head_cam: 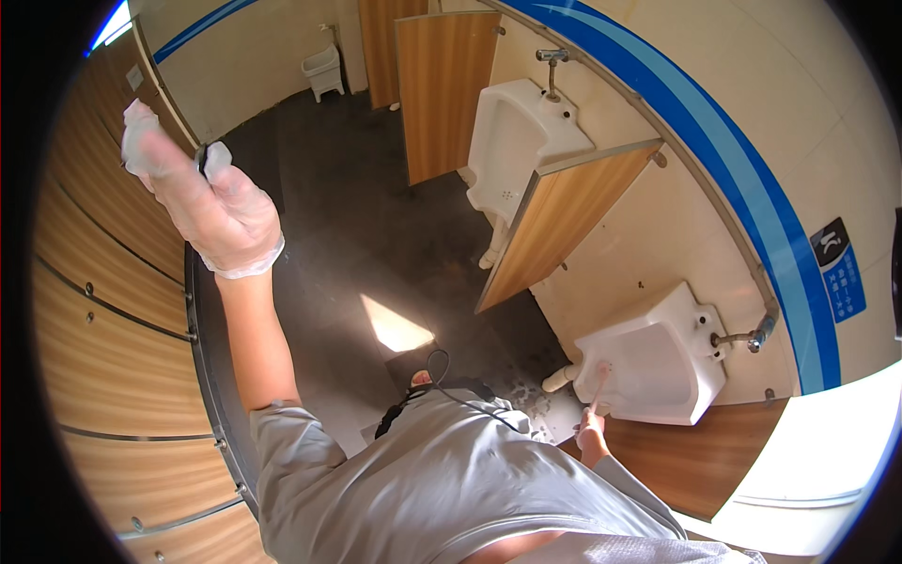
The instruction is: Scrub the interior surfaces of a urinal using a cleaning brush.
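My left hand [211, 194], in a thin clear plastic glove, is raised at the upper left, in front of the wood-grain partition wall. A small dark curved thing [202, 161] shows between thumb and fingers; whether it is held cannot be told. Low at the right, my right hand [590, 426] is closed on the handle of a pinkish brush [601, 388]. The brush's far end rests inside the bowl of the nearer white ceramic urinal [652, 366], near its drain. Part of the right hand is hard to make out at this size.
A second urinal [514, 141] stands farther along the wall, between wood-grain dividers [571, 211]. Metal flush valves [757, 338] stick out above the urinals. A white mop bucket [323, 70] stands at the back. Dark wet spots mark the floor beside the nearer urinal.
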`<state>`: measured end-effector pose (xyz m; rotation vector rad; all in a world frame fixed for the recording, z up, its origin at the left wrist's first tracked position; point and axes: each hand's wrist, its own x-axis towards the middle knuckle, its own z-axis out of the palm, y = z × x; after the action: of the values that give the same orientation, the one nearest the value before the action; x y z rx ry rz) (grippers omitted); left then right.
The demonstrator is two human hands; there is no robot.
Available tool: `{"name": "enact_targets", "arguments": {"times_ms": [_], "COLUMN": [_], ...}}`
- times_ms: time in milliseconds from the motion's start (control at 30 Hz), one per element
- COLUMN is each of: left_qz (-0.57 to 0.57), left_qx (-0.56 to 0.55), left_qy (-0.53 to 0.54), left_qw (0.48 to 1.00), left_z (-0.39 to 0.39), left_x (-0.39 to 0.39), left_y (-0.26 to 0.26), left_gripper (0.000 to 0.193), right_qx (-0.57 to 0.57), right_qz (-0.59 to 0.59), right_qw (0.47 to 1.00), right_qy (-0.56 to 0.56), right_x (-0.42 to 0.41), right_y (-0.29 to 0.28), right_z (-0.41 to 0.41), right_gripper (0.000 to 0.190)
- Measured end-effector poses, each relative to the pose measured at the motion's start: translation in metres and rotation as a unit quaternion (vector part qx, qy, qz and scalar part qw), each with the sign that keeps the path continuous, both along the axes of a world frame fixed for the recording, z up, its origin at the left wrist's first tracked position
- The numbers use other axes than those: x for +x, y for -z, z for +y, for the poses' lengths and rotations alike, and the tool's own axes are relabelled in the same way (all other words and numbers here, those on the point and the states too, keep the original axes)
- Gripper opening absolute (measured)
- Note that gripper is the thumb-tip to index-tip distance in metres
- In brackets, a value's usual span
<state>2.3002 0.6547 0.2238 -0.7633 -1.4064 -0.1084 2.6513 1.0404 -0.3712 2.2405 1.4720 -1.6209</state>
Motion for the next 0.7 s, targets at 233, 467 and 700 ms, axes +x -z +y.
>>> {"name": "enact_targets", "arguments": {"times_ms": [233,467,700], "left_qz": [-0.012,0.043,0.099], "left_qx": [0.057,0.076,0.077], "left_qy": [0.002,0.066,0.078], "left_qw": [0.998,0.994,0.989], "left_z": [0.009,0.009,-0.007], "left_x": [0.007,0.002,-0.004], "left_y": [-0.001,-0.007,-0.001], "left_gripper": [0.088,0.088,0.042], "right_qx": [-0.013,-0.030,-0.021], "right_qz": [-0.021,0.001,0.005], "right_qw": [1.000,1.000,1.000], "right_qy": [-0.008,0.009,0.009], "right_x": [-0.002,-0.003,-0.002], "right_y": [-0.005,-0.010,-0.016], "right_z": [0.000,-0.006,-0.008], "right_gripper": [0.036,0.026,0.023]}}
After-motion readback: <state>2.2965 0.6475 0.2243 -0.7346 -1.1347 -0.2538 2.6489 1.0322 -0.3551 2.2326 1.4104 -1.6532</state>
